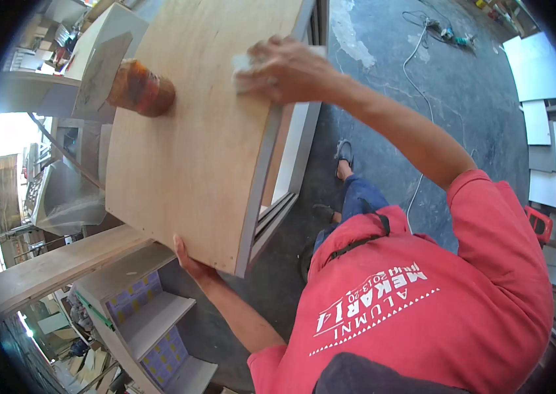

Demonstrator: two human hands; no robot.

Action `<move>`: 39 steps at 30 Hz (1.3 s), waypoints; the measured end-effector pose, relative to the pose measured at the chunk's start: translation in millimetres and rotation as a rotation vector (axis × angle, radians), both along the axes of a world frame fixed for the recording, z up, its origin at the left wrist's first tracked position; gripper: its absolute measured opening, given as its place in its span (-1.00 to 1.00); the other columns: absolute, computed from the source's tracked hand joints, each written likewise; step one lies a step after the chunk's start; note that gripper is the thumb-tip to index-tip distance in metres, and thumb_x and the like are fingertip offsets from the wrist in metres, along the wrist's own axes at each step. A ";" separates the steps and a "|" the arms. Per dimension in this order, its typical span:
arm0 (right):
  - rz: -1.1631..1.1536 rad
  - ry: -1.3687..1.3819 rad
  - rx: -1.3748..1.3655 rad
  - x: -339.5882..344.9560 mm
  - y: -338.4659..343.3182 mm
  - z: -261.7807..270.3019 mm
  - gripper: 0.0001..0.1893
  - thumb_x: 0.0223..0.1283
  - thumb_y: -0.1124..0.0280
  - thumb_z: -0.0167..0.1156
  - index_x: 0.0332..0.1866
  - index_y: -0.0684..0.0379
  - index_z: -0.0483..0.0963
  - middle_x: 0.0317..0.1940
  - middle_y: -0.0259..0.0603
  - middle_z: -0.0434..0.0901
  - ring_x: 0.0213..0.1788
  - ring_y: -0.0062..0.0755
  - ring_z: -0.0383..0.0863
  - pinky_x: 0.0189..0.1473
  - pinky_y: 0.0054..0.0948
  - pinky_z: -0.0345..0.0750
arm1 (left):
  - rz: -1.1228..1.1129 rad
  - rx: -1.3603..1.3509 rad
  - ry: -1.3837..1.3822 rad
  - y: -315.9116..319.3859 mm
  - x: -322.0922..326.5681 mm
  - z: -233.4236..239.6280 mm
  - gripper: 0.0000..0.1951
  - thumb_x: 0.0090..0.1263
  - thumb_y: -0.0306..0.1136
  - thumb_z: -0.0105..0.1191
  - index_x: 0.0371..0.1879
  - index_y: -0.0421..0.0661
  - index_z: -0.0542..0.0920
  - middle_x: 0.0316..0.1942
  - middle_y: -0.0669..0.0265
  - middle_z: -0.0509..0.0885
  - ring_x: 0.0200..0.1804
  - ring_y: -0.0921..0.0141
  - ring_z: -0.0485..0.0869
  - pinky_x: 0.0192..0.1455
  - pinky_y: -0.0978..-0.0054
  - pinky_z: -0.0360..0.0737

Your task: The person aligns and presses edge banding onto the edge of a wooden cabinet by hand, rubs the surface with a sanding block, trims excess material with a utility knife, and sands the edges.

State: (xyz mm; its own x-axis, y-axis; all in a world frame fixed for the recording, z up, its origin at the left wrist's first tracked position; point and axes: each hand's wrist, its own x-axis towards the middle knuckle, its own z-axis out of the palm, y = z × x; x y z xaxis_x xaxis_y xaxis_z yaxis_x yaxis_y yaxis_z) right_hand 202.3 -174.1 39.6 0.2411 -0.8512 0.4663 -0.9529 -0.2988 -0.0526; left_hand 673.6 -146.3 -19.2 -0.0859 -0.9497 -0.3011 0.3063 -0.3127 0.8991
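Note:
A wooden panel [184,162] forms the top face of a cabinet with grey edging. On its right side, my right hand [283,71] presses a pale pad or block [242,66] against the surface; the fingers are slightly blurred. At the near lower corner my left hand [191,261] holds the panel's edge, with part of it hidden below. An orange-brown stained jar [142,88] rests on the panel's left side, and a thin greyish plate [103,74] lies against the jar's far end, partly beyond the panel.
A wooden plank [66,266] runs from the cabinet's lower left, above an open shelf unit [155,325]. A cable [418,88] crosses the concrete floor to a power tool [455,38]. White and grey boards [537,69] are at the right, near a red plastic object [539,224].

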 end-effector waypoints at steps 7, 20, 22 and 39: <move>0.150 -0.190 0.014 140.3 86.1 12.2 -0.67 0.35 0.20 0.28 0.17 -0.17 0.76 0.01 -0.03 0.66 0.11 -0.01 0.66 0.21 -0.06 0.57 | -0.193 -0.013 -0.095 -26.9 27.4 -2.0 -0.37 0.74 0.07 -0.06 0.53 -0.20 0.40 0.41 0.11 0.59 0.40 0.17 0.60 0.48 0.09 0.52; 0.911 -0.288 0.204 301.9 195.7 -6.3 -0.72 0.25 -0.06 0.37 -0.10 -0.21 0.84 -0.03 -0.16 0.74 0.15 -0.03 0.66 0.14 0.09 0.55 | -0.061 -0.461 -0.950 -61.3 8.0 88.3 -0.34 0.66 -0.25 0.06 0.66 -0.24 0.26 0.63 0.01 0.37 0.65 0.17 0.31 0.70 0.21 0.17; 0.954 -0.389 0.313 258.5 189.4 -3.7 -0.69 0.30 -0.11 0.35 -0.06 -0.25 0.84 -0.03 -0.13 0.76 0.13 0.01 0.69 0.10 0.08 0.58 | -0.435 -0.816 -0.993 -46.2 -45.7 117.9 -0.37 0.65 -0.28 0.03 0.66 -0.20 0.31 0.67 -0.04 0.30 0.72 0.17 0.20 0.75 0.24 0.04; -0.471 -1.259 0.333 33.1 365.4 -143.8 -0.59 0.26 0.10 0.45 0.18 -0.03 0.77 0.04 0.03 0.73 0.16 0.10 0.69 0.29 -0.10 0.57 | -0.945 -1.386 -1.286 -108.2 -387.6 69.3 -0.43 0.68 -0.43 -0.17 0.63 -0.36 0.24 0.68 -0.14 0.22 0.73 -0.06 0.13 0.75 0.11 0.14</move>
State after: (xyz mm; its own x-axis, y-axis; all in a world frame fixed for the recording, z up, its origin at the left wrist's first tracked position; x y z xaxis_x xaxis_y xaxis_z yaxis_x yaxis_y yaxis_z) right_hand 235.4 191.3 -104.2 -0.5242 -0.8472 -0.0863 -0.2173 0.2310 -0.9484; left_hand 286.0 -254.5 50.1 -0.9269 -0.3548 0.1227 -0.3359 0.9297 0.1508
